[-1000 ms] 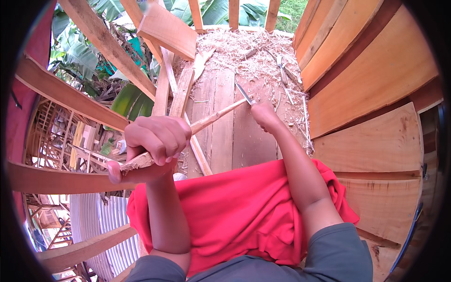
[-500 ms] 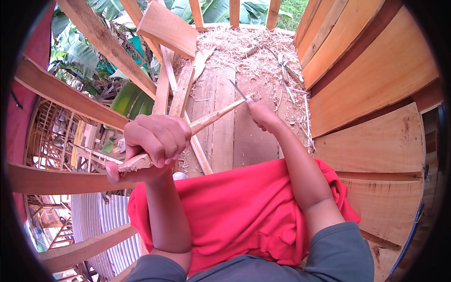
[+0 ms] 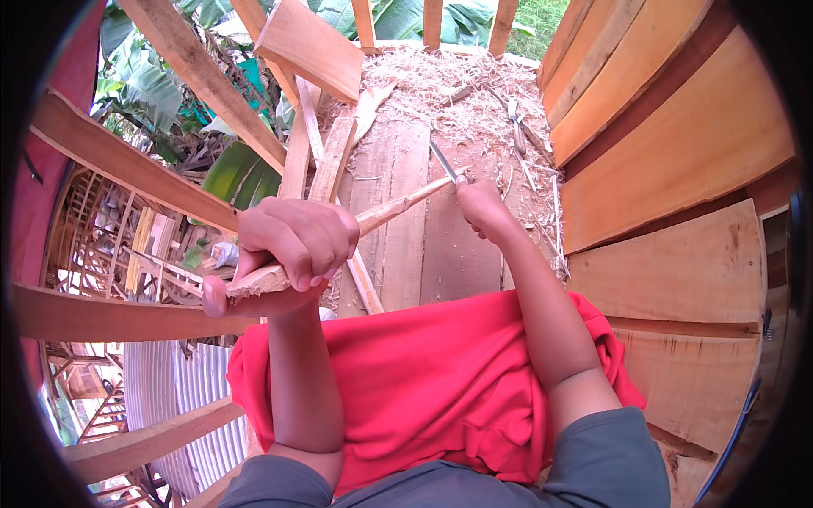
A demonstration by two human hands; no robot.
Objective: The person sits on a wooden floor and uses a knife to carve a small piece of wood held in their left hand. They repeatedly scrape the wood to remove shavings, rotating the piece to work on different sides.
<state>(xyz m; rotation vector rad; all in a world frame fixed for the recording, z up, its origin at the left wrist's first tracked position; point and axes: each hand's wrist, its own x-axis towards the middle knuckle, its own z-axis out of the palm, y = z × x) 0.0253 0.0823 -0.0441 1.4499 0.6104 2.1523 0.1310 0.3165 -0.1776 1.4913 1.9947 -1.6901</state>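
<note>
I see the whittled wooden stick (image 3: pixel 402 205) held slantwise above the floor, its thicker, splintered end at the lower left and its thin end reaching up toward the right. My view puts the left hand (image 3: pixel 298 244) closed firmly around the thick end, fingers folded over the top and the thumb out beside the rough tip. The right hand (image 3: pixel 483 210) is shut in a fist on a knife (image 3: pixel 442 158), whose handle I cannot make out inside the grip; the narrow blade points up and to the left. The blade's base lies at the thin end of the stick, though I cannot tell whether the two actually touch.

Below both hands I have the plank floor (image 3: pixel 461 254), with curled wood shavings (image 3: pixel 415 80) heaped over its far part. A red cloth (image 3: pixel 415 372) is draped across the person's lap, beneath the forearms, and dark grey sleeves (image 3: pixel 608 457) show at the lower edge. Upper left of the stick, I can see a thick wooden block (image 3: pixel 309 49) near several upright slats. Broad boards (image 3: pixel 669 275) line the right side, while banana leaves (image 3: pixel 148 89) and corrugated sheeting (image 3: pixel 188 423) show beyond the timber rails (image 3: pixel 127 317) on the left
</note>
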